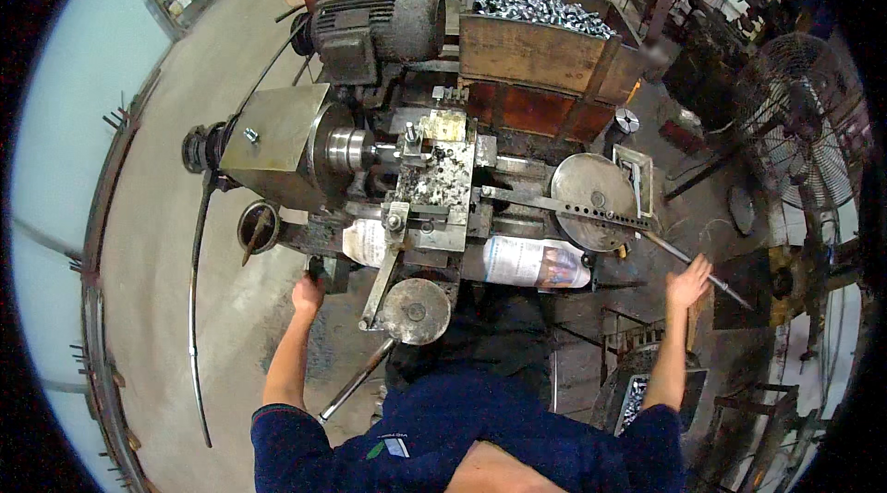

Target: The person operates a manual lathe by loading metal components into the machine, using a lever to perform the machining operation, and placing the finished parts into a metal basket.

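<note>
At the right, my right hand (pixel 689 282) is closed over a long metal lever (pixel 667 247) that runs from a perforated bar by a large round disc (pixel 584 197). My left hand (pixel 309 293) is low beside the near left edge of the lathe-like machine, its fingers curled at a small dark part; what they hold is hidden. Between my hands is the machine's oily tool slide (pixel 443 183). To its left sits the shiny round chuck (pixel 347 149), close to the tooling. A smaller disc (pixel 416 310) with a bar is in front of me.
A large bin (pixel 527 54) of small shiny metal parts stands behind the machine, near a motor (pixel 379 26). A caged fan (pixel 802 123) is at the right. Another tray (pixel 634 401) of parts sits low by my right arm. A rod (pixel 356 382) slants down near my left side.
</note>
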Demonstrator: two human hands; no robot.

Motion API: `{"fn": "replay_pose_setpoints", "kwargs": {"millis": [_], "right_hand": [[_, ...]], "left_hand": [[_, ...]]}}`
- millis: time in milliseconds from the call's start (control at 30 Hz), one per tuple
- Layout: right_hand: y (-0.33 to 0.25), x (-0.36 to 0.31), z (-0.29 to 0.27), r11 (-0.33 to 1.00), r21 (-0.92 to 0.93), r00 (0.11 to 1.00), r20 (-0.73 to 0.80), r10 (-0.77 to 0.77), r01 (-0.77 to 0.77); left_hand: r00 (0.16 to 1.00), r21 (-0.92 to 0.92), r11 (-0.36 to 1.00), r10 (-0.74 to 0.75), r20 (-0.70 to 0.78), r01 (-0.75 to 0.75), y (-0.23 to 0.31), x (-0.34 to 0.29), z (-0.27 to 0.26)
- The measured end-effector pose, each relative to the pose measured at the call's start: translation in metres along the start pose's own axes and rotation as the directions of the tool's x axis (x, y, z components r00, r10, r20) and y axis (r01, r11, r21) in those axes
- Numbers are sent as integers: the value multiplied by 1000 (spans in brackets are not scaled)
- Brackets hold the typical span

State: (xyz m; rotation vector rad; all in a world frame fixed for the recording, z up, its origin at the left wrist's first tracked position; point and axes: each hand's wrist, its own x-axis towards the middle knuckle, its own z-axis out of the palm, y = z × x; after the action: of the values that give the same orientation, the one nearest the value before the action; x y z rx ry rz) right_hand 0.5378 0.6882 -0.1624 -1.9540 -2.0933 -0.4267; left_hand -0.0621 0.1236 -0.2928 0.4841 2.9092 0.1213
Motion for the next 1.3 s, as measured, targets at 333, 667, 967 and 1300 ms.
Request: {"fn": "replay_pose_setpoints", "kwargs": {"millis": [333,667,967,1300], "right_hand": [[-191,-42,-184,460,772,799,-101,-592,439],[-478,-101,-260,-102,346,43,-388,-921,933],[-513,-114,-253,2,348,61,-158,-986,938],[-435,-59,-290,-65,309,114,-527,-842,949]], "left_hand": [[954,-513,858,179,241,-31,-84,5,-40],[873,-350,930,-80,-481,-107,-115,-38,-298],[898,-125,963,-268,-349,239,-44,-132,-232],[998,-763,646,-55,-10,28,-71,-90,-236]]}}
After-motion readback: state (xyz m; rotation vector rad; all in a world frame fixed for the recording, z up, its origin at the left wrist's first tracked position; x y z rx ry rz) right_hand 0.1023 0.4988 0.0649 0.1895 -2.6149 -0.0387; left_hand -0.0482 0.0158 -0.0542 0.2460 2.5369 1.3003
